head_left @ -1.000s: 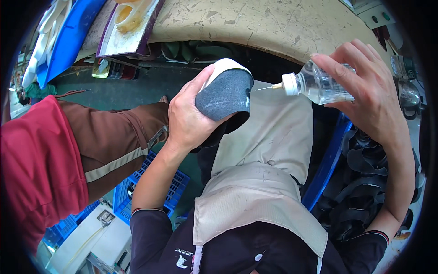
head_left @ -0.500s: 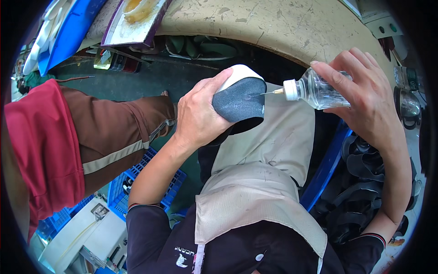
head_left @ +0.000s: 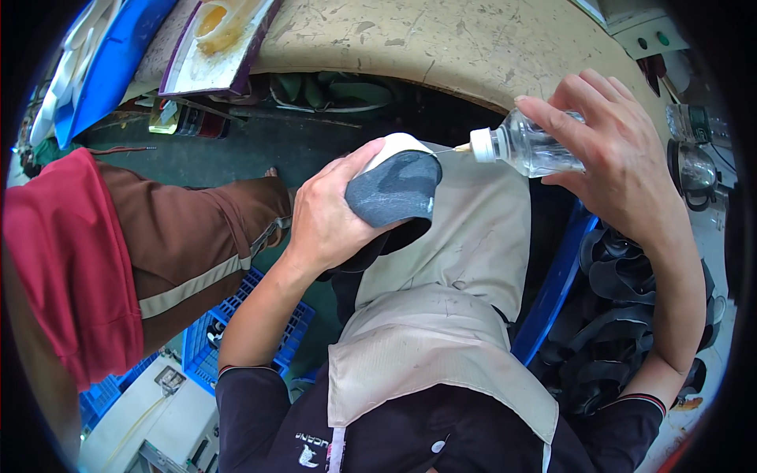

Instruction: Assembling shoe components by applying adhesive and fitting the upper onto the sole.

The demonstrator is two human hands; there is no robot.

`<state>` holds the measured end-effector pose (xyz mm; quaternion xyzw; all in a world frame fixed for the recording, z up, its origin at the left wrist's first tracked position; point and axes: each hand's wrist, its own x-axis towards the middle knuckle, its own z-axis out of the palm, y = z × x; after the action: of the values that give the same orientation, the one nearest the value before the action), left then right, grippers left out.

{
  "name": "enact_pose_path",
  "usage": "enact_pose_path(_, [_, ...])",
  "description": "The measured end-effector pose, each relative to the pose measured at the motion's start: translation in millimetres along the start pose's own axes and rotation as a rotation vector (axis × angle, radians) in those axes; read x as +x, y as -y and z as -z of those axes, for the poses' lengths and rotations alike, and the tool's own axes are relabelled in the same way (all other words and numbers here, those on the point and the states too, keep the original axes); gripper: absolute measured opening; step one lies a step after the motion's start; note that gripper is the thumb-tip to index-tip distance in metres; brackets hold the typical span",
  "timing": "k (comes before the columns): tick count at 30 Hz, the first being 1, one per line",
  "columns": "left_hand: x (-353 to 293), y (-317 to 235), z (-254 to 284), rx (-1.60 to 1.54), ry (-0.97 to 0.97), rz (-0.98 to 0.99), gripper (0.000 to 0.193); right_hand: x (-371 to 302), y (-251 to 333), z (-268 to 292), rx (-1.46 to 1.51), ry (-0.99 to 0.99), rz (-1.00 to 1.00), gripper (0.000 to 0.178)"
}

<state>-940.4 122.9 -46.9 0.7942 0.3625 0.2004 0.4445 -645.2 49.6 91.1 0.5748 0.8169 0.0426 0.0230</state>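
My left hand [head_left: 325,206] is wrapped around a curved shoe upper [head_left: 390,189], dark grey on the face turned up and white along its far edge. Its underside and the fingers behind it are hidden. A darker, wet-looking patch shows on the grey face. In my right hand [head_left: 615,154] is a clear plastic bottle [head_left: 540,144], tipped on its side with its white cap [head_left: 482,145] toward the upper. A thin needle [head_left: 446,150] sticks out of the cap; its tip is at the upper's far right edge, though I cannot tell whether it touches.
Ahead is a worn beige table [head_left: 378,39] bearing a purple-edged tray [head_left: 193,67] with amber residue. Dark shoe pieces [head_left: 607,331] are heaped at right beside a blue edge [head_left: 552,284]. A person in brown trousers [head_left: 181,221] is close on my left, near a blue crate [head_left: 292,339].
The needle tip has gone from the middle of the grey face to its far right edge. The upper has tilted, and a dark patch shows on it. The whole view has shifted slightly.
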Motion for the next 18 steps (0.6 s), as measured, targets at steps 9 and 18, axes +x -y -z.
enact_pose_path(9, [-29, -13, 12, -0.158, 0.020, 0.083, 0.076, -19, 26, 19, -0.026, 0.027, -0.006, 0.078])
enact_pose_path(18, [-68, -14, 40, -0.227, 0.028, 0.083, 0.075, -24, 83, 46, -0.019, 0.064, -0.029, 0.076])
